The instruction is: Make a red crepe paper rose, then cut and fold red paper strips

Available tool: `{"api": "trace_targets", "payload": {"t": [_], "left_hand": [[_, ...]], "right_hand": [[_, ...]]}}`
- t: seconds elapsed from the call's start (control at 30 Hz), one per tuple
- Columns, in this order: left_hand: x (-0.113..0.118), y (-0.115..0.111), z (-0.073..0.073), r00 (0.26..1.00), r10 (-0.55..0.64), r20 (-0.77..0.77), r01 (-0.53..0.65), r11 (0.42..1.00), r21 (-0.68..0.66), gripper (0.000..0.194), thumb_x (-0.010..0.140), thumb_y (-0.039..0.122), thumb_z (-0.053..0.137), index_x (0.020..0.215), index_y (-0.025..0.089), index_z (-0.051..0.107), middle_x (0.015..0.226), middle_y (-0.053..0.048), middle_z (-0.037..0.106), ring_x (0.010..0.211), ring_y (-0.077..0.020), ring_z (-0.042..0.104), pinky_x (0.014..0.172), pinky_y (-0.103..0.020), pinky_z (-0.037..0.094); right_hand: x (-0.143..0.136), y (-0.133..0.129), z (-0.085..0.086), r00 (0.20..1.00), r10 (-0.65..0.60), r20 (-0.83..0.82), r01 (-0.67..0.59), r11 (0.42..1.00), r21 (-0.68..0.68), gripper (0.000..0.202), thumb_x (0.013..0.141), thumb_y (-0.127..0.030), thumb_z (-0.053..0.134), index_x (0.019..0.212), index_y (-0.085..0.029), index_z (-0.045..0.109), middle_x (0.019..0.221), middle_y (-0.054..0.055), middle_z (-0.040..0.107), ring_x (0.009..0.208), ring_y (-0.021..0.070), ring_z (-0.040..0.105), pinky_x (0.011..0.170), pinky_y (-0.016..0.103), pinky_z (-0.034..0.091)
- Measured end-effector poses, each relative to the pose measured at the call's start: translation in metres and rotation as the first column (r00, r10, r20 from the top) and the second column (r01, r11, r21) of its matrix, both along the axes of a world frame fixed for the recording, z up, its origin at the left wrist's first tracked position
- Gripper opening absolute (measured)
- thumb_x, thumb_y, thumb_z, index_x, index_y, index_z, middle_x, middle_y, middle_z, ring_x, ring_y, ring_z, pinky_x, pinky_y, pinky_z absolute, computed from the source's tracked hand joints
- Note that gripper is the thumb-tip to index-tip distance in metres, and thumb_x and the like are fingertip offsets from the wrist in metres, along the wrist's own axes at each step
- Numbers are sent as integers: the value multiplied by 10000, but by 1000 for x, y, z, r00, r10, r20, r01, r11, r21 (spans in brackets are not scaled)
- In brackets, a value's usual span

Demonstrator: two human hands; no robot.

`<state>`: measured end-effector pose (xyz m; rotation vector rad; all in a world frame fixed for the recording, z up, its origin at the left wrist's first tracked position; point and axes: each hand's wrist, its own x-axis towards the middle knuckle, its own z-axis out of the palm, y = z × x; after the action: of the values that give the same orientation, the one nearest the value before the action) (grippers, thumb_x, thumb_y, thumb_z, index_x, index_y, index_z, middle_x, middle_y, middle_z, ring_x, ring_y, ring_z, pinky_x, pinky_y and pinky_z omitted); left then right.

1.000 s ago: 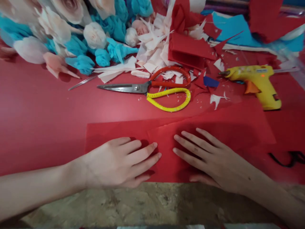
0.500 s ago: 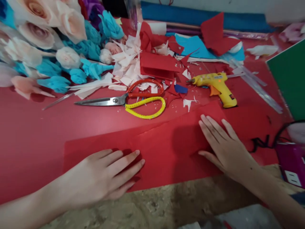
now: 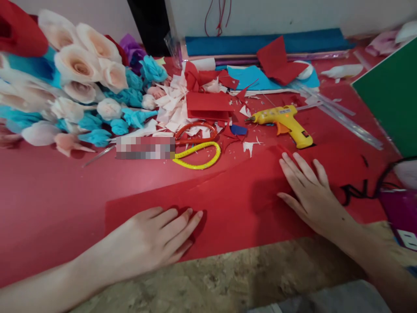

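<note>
A long sheet of red paper (image 3: 228,208) lies flat along the front of the red table. My left hand (image 3: 153,239) rests on its left part, palm down, fingers stretched to the right. My right hand (image 3: 309,195) lies on the right part with its fingers apart, the fingertips near the far edge of the sheet. Beyond the sheet are scissors with red and yellow handles (image 3: 197,155); their blades are blurred out by a pixelated patch. A yellow glue gun (image 3: 286,121) lies just beyond my right hand, its nozzle pointing left.
Paper flowers (image 3: 81,65) fill the back left. White scraps (image 3: 172,100) and a folded red piece (image 3: 208,104) lie behind the scissors. Clear glue sticks (image 3: 348,121), a green board (image 3: 391,95) and a purple box (image 3: 399,213) are at the right.
The camera view has shifted, showing more of the wall and flowers. Both hands remain flat on the red sheet, with my right fingertips slightly nearer its far edge.
</note>
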<state>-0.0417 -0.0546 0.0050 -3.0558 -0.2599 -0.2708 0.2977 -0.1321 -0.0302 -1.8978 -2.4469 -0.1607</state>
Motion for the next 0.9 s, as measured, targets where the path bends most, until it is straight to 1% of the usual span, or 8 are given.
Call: {"api": "trace_targets", "payload": {"t": [0.07,0.17,0.27,0.47,0.6,0.77,0.83,0.9], "left_hand": [[3,0,2,999,-14,-31,15,999,41,292,916,162,390,1116,56,575,898,-63,703,721,-158,646,604,-289,493],[7,0,4,995,-63,-71,69,994,87,294,880,88,413,1133,34,552,870,-76,687,745,-164,640,623,-285,494],[8,2,4,997,-72,-28,75,992,97,303,856,30,392,1113,23,553,821,-73,679,713,-158,625,625,-280,491],[10,5,4,999,-46,26,44,996,75,272,879,17,369,1058,50,571,801,-53,685,701,-156,625,630,-279,481],[14,4,2,997,-43,64,36,994,104,276,863,-28,364,978,66,597,745,-35,679,671,-146,618,622,-274,463],[9,3,5,994,-98,56,91,989,114,300,855,-15,375,907,106,644,833,-37,699,822,-166,625,751,-307,470],[1,0,7,993,-104,52,99,990,102,336,858,-8,350,891,125,657,877,-37,703,871,-165,612,814,-314,460],[-10,-2,7,993,-113,42,110,991,73,364,868,5,323,910,133,661,916,-36,705,895,-159,602,916,-324,428]], "right_hand": [[0,0,-2,1000,0,-17,0,1000,15,618,953,-420,244,1464,-110,85,1453,154,310,1372,295,198,1066,558,207],[1,0,-3,999,-9,-33,10,1000,23,620,952,-435,230,1465,-116,91,1449,151,320,1369,307,199,1060,563,215],[0,0,-4,999,-19,-50,20,1000,18,626,950,-452,215,1463,-111,106,1451,153,314,1367,312,204,1062,563,215],[0,0,-5,998,-3,-60,5,999,33,621,954,-444,220,1453,-85,132,1441,159,331,1372,305,193,1054,551,235],[1,1,-5,998,-7,-55,8,1000,29,623,952,-456,219,1437,-67,185,1441,159,331,1368,321,191,1049,559,234],[-1,1,-2,999,-6,-33,7,999,32,620,949,-463,217,1407,-48,264,1427,161,354,1354,344,212,1042,574,230],[-5,1,2,999,21,-31,-20,999,34,600,949,-448,242,1400,-55,281,1430,155,352,1354,341,211,1042,569,231],[-12,0,9,996,82,-37,-81,996,43,569,948,-426,271,1384,-63,314,1431,148,354,1353,335,214,1046,561,226]]}}
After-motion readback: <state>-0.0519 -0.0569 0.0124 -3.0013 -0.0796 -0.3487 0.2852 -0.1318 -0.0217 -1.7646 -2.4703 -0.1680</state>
